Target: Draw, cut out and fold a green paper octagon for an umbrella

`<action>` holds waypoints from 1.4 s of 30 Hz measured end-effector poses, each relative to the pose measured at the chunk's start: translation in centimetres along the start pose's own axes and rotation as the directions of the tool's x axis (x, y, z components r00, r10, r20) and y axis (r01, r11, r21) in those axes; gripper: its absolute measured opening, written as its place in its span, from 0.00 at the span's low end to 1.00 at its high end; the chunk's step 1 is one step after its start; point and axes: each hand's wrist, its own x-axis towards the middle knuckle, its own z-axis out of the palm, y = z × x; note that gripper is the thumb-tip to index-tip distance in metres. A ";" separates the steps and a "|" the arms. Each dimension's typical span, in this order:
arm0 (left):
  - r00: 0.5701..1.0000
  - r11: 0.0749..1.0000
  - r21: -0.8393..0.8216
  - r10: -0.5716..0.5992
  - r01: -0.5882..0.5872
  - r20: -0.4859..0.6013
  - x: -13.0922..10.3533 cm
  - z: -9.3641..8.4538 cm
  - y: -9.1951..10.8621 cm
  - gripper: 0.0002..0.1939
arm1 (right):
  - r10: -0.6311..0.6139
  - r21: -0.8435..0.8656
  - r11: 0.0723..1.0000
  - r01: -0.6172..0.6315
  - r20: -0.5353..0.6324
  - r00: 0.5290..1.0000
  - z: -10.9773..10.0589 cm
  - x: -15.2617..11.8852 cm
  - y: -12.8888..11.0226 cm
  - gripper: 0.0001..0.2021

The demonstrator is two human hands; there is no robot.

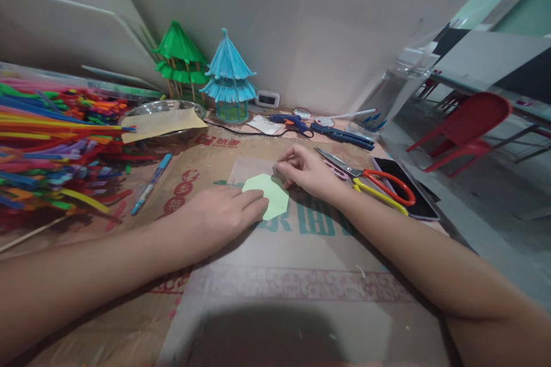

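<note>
A pale green paper octagon (275, 198) lies flat on the cardboard-covered table (301, 258). My left hand (228, 212) rests flat on the table, its fingertips over the paper's left edge. At the paper's upper right edge is my right hand (303, 172), its thumb and forefinger pinched together. Whatever is between those fingers is too small to make out.
Colourful pipe cleaners (55, 149) and a blue pen (150, 183) lie left. Green (181, 54) and blue (228, 77) pavilion models stand behind, near a metal bowl (163, 108) and glue gun (290, 121). Scissors (390, 183), a phone (407, 189) and a bottle (391, 89) are right.
</note>
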 end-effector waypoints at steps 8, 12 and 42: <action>0.999 0.985 -0.169 -0.033 0.031 -0.004 -0.2 1.4 -0.4 0.17 | -0.010 0.002 1.000 0.010 -0.012 1.000 0.1 0.1 0.0 0.12; 0.998 0.971 -0.231 -0.067 0.065 -0.003 -0.2 1.4 -0.6 0.14 | -0.013 -0.015 1.000 0.012 -0.019 1.000 0.2 0.1 0.0 0.12; 0.940 0.870 -0.358 -0.317 0.340 0.123 0.4 1.8 -1.2 0.15 | -0.008 0.476 0.880 -0.005 0.027 1.000 0.1 0.9 0.4 0.25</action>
